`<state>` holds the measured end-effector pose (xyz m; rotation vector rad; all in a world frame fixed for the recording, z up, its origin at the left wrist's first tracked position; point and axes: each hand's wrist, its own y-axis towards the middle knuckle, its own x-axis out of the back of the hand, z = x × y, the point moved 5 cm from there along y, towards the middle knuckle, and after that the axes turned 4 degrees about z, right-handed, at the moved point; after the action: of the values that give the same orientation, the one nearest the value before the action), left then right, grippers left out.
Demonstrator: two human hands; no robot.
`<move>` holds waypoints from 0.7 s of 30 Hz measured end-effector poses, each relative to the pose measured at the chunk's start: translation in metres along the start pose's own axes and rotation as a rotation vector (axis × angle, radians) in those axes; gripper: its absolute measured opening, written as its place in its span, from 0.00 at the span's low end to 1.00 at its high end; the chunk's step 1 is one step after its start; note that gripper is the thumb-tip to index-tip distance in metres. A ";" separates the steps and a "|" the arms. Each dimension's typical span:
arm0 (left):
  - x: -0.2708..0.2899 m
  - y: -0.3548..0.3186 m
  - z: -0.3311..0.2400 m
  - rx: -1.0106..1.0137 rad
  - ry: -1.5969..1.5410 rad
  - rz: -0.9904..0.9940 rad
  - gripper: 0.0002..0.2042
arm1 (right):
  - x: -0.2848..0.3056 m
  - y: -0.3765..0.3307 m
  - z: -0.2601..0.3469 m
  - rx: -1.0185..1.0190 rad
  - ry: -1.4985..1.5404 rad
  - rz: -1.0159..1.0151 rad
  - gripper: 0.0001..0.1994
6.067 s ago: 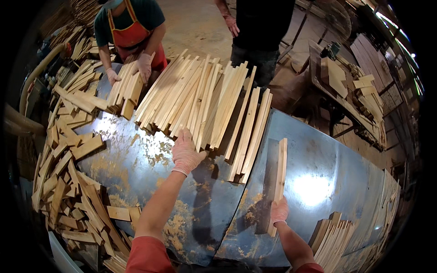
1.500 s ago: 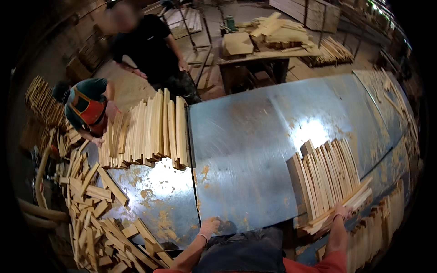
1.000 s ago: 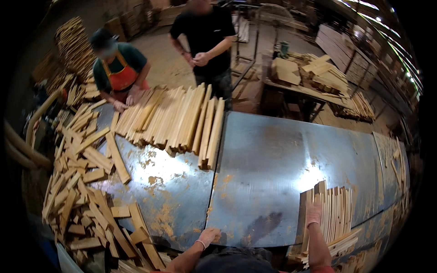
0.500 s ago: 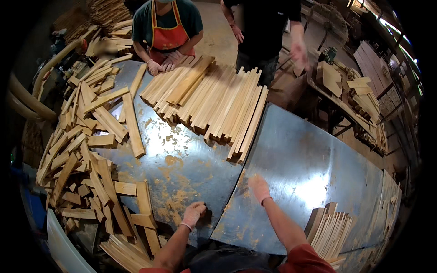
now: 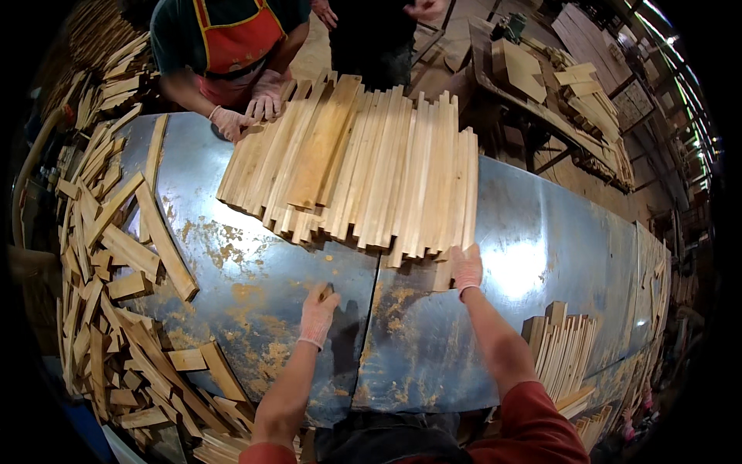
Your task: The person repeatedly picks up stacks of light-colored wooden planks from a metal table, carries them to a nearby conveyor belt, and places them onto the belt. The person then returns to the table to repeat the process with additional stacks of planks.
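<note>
A wide row of pale wooden strips [image 5: 379,170] lies side by side across the metal-topped table, with a darker board [image 5: 328,147] on top. My right hand [image 5: 467,267], in a pale glove, is closed at the near end of the rightmost strips, seemingly gripping one. Nearer to me and further left, my gloved left hand [image 5: 317,313] hovers over the tabletop [image 5: 270,286], apart from the row. Its fingers are curled, and a small dark spot shows by the fingertips; what they hold, if anything, I cannot make out.
Across the table, a person in a red apron [image 5: 243,39] rests gloved hands [image 5: 247,112] by the row's left end. Another person in dark clothes [image 5: 371,39] stands beyond. Scrap wood [image 5: 116,255] heaps up at left; a strip bundle [image 5: 564,348] stands at right.
The row of strips has shifted right, now crossing the table seam. My right hand has reached forward to its near right end. My left hand has moved forward too, and the view has shifted.
</note>
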<state>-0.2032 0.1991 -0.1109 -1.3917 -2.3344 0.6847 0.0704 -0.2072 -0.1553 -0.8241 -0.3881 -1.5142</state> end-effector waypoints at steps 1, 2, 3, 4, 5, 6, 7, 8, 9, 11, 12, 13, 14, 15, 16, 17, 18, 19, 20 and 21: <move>-0.015 0.009 -0.013 -0.005 -0.046 0.019 0.34 | 0.014 0.014 -0.029 0.007 0.009 -0.032 0.32; -0.038 0.016 -0.030 -0.012 -0.095 0.051 0.37 | 0.036 0.033 -0.065 -0.008 -0.132 -0.075 0.33; -0.046 0.019 -0.038 -0.015 -0.137 0.027 0.40 | 0.035 0.029 -0.053 -0.034 -0.096 -0.066 0.34; -0.046 0.025 -0.039 -0.043 -0.121 0.044 0.41 | 0.043 0.024 -0.040 -0.059 -0.061 -0.068 0.35; -0.062 0.031 -0.042 -0.060 -0.105 0.086 0.42 | 0.053 0.028 -0.044 -0.060 0.005 -0.046 0.35; -0.079 0.036 -0.043 -0.076 -0.091 0.127 0.44 | 0.065 0.030 -0.049 -0.061 0.071 -0.023 0.35; -0.089 0.035 -0.045 -0.081 -0.093 0.114 0.44 | 0.070 0.022 -0.027 -0.066 0.158 0.014 0.34; -0.102 0.033 -0.049 -0.090 -0.097 0.107 0.44 | 0.080 0.011 0.003 -0.071 0.243 0.048 0.33; -0.123 0.032 -0.058 -0.100 -0.098 0.130 0.44 | 0.088 0.013 -0.001 -0.078 0.215 0.023 0.32; -0.133 0.046 -0.059 -0.174 -0.024 0.022 0.45 | 0.085 0.017 -0.013 -0.094 0.161 -0.002 0.32; -0.137 0.051 -0.056 -0.156 -0.060 -0.029 0.44 | 0.086 0.017 -0.017 -0.076 0.080 -0.025 0.32; -0.143 0.056 -0.058 -0.140 -0.090 -0.077 0.43 | 0.090 0.012 -0.011 -0.097 0.095 -0.018 0.32; -0.151 0.056 -0.062 -0.144 -0.073 -0.137 0.40 | 0.099 0.001 0.001 -0.122 0.111 -0.018 0.33; -0.154 0.057 -0.063 -0.128 -0.088 -0.175 0.40 | 0.103 0.000 0.006 -0.134 0.127 -0.004 0.33; -0.162 0.058 -0.067 -0.117 -0.103 -0.196 0.40 | 0.099 0.007 -0.012 -0.105 0.156 -0.036 0.32; -0.158 0.059 -0.063 -0.104 -0.126 -0.237 0.40 | 0.098 0.008 -0.011 -0.105 0.179 -0.001 0.33; -0.151 0.072 -0.047 -0.101 -0.150 -0.259 0.40 | 0.093 0.007 -0.008 -0.104 0.201 0.032 0.34; -0.150 0.078 -0.035 -0.102 -0.147 -0.282 0.40 | 0.092 0.007 0.003 -0.098 0.218 0.069 0.34; -0.155 0.079 -0.034 -0.102 -0.141 -0.300 0.40 | 0.104 -0.001 0.021 -0.138 0.097 0.044 0.35; -0.158 0.078 -0.033 -0.115 -0.114 -0.328 0.40 | 0.102 0.005 0.013 -0.137 0.102 0.036 0.35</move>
<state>-0.0561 0.0984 -0.1340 -0.9975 -2.6441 0.5527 0.0849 -0.2720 -0.0773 -0.8521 -0.1945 -1.5547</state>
